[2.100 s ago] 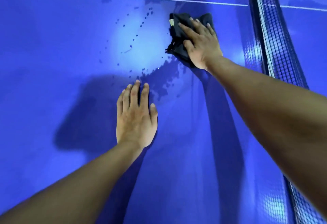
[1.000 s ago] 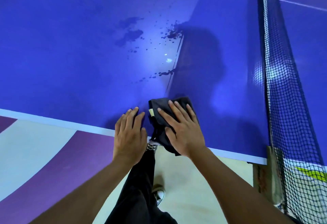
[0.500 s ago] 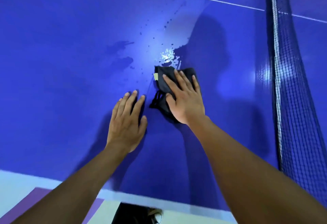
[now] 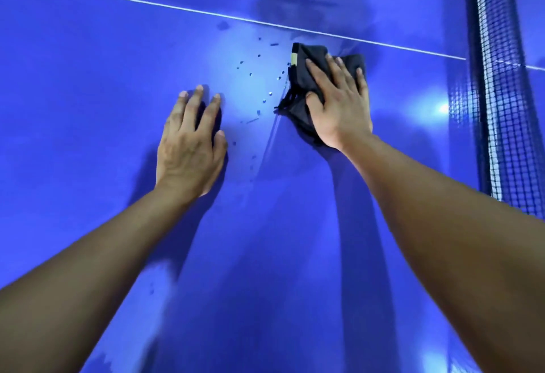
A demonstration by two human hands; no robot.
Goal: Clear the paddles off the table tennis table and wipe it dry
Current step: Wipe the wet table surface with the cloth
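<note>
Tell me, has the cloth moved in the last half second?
Yes. Under the right hand, the cloth went away from the person, nearly to the white line.

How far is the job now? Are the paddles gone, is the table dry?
Done: no paddles on the visible table. In hand: the right hand presses the dark cloth flat near the white line; the left hand rests on the table. Left: droplets between the hands.

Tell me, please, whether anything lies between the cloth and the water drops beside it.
Nothing visible does. The right hand presses the cloth on the table, and the drops lie just left of it on bare surface. The left hand rests flat beyond them, outside that path.
</note>
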